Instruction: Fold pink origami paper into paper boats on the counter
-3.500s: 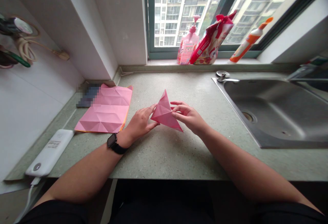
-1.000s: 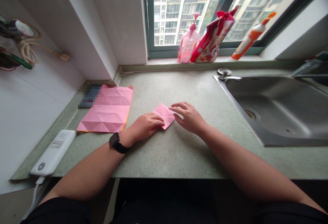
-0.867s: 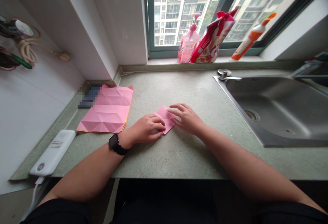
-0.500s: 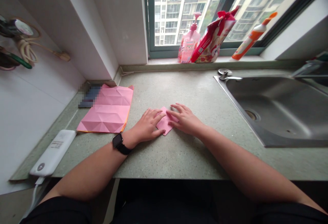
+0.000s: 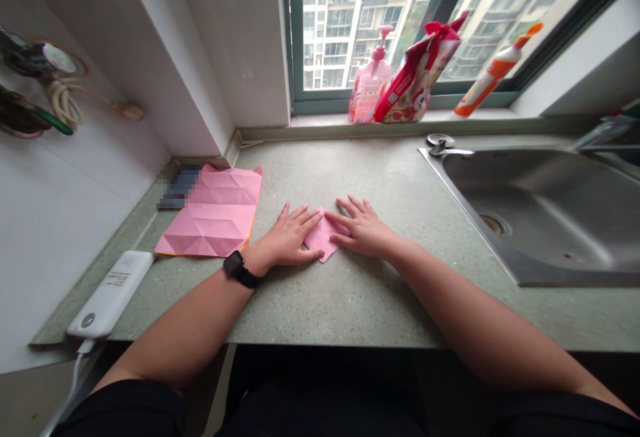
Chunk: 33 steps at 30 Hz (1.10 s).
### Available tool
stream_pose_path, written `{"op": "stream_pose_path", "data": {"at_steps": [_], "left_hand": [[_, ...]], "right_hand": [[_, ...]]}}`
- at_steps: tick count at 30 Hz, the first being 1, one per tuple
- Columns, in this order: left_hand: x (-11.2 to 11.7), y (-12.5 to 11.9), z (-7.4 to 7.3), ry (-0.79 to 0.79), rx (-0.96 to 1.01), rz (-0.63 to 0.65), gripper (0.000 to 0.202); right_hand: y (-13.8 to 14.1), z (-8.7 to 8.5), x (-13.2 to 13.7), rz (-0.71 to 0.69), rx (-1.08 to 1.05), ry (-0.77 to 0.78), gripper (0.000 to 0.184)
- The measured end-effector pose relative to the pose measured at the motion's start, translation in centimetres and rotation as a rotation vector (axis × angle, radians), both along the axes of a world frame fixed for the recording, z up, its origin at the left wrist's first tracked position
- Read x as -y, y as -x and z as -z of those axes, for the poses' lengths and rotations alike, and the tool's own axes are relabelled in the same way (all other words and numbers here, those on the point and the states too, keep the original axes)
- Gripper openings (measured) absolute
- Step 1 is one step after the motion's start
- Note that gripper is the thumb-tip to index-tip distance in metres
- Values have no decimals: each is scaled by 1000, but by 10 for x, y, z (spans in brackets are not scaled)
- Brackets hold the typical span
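Observation:
A small folded piece of pink paper [image 5: 325,237] lies flat on the speckled green countertop [image 5: 320,310], one corner pointing toward me. My left hand [image 5: 287,235] rests at its left side, fingers spread, with the index fingertip and thumb touching its edges. At the right side lies my right hand [image 5: 364,229], also spread, its fingertips and thumb on the paper. Parts of the paper's side corners are hidden under the fingers. To the left is a larger creased pink sheet [image 5: 215,213] with an orange edge showing beneath it.
A white power bank [image 5: 111,293] with a cable lies at the left edge. A dark pixelated object [image 5: 177,187] is beside the creased sheet. The steel sink [image 5: 545,217] is at right. On the windowsill stand a pump bottle [image 5: 370,87], a red bag [image 5: 420,73] and an orange-white bottle [image 5: 493,77].
The fingers of both hands have spread and straightened more over the folded paper, which stays in about the same place. The whole view has shifted slightly.

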<state>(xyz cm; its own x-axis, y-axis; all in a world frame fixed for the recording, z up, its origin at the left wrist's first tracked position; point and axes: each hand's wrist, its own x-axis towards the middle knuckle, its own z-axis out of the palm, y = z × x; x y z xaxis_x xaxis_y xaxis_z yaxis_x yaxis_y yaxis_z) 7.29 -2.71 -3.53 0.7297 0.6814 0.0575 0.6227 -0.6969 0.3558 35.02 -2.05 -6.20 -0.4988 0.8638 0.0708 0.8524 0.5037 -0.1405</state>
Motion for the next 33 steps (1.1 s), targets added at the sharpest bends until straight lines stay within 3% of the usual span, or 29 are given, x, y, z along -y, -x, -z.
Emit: {"op": "stream_pose_path", "data": {"at_steps": [8, 17, 33], "left_hand": [[-2, -5, 5, -23, -6, -75, 85], [-1, -7, 14, -48, -100, -51, 87], [1, -12, 11, -46, -136, -80, 86]], "right_hand": [[5, -8, -1, -31, 5, 1, 71], [8, 4, -2, -17, -1, -21, 75], [2, 3, 2, 45, 42, 1, 78]]}}
